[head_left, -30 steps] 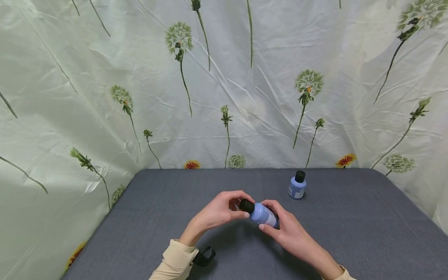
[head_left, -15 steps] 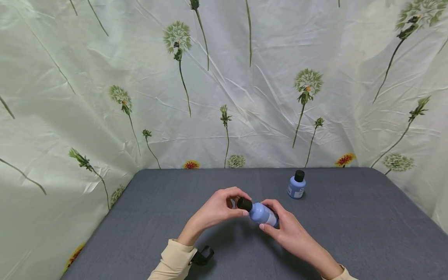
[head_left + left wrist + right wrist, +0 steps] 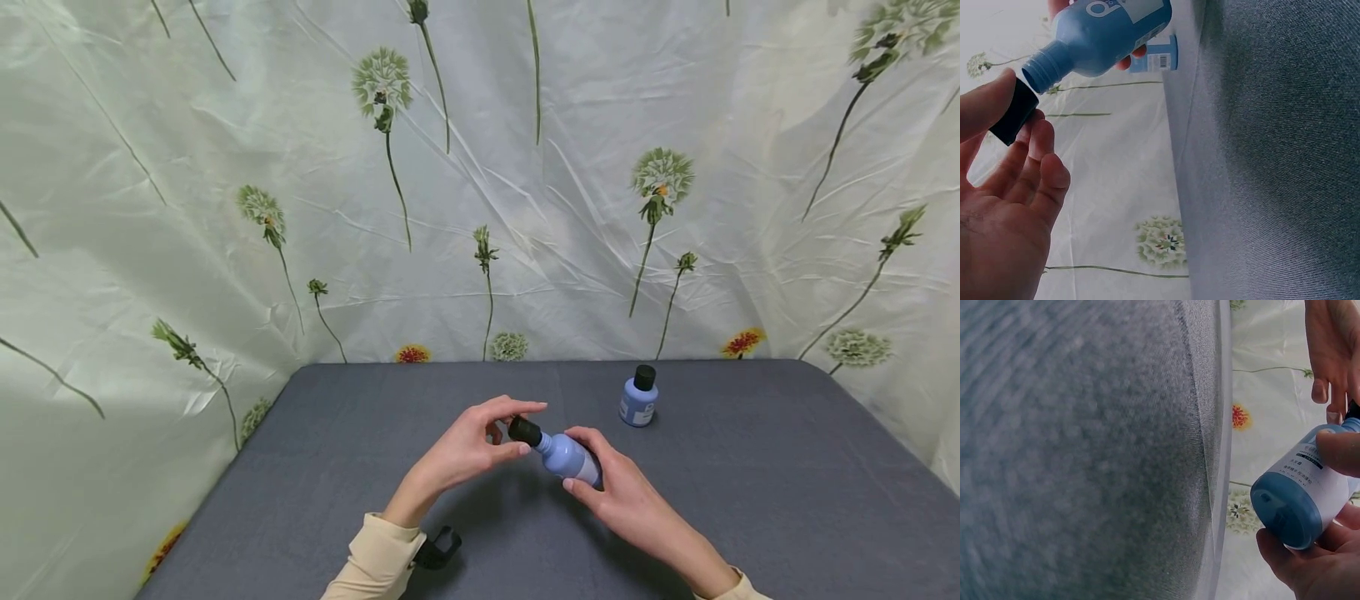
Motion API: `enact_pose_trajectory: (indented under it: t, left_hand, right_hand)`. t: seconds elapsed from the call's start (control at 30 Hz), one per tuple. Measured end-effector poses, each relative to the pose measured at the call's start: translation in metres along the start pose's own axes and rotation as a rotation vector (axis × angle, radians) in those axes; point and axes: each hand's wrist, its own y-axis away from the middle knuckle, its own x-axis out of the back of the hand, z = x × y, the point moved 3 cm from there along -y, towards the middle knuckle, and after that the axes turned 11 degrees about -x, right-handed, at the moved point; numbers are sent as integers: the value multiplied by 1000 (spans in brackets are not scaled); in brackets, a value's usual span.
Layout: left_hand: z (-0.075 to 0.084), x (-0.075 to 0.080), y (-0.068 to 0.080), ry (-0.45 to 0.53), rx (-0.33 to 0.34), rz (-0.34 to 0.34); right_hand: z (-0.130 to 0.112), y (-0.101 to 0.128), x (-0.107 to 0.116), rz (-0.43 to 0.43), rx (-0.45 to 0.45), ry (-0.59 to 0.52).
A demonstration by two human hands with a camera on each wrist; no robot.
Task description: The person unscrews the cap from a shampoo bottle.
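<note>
My right hand (image 3: 583, 463) grips a small blue bottle (image 3: 561, 451) tilted on its side above the grey table (image 3: 750, 492), neck pointing left. My left hand (image 3: 529, 428) pinches the black cap (image 3: 524, 430) just off the neck. In the left wrist view the cap (image 3: 1013, 114) sits between thumb and fingers, apart from the bare threaded neck of the bottle (image 3: 1100, 34). The right wrist view shows the bottle's base (image 3: 1290, 509) held in my right hand (image 3: 1325, 565), with the left hand's fingers (image 3: 1329, 353) beyond it.
A second blue bottle (image 3: 638, 398) with a black cap stands upright at the back right of the table. A flower-printed sheet (image 3: 480, 183) hangs behind and to both sides. A black strap (image 3: 437, 550) is on my left wrist.
The cap has come off the bottle. My left hand has lifted it slightly up and left, and the bottle's neck now shows.
</note>
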Motion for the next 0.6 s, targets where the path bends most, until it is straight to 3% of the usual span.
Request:
enact_pose_trajectory:
  t: [0.27, 0.43, 0.6]
  left_hand:
    - [-3, 1, -1, -32, 36, 39]
    - [-4, 0, 0, -40, 81, 62]
    - [-4, 0, -1, -49, 81, 61]
  right_hand:
    - [1, -1, 2, 42, 8, 63]
    - [0, -1, 2, 52, -23, 67]
    - [0, -2, 1, 55, -27, 49]
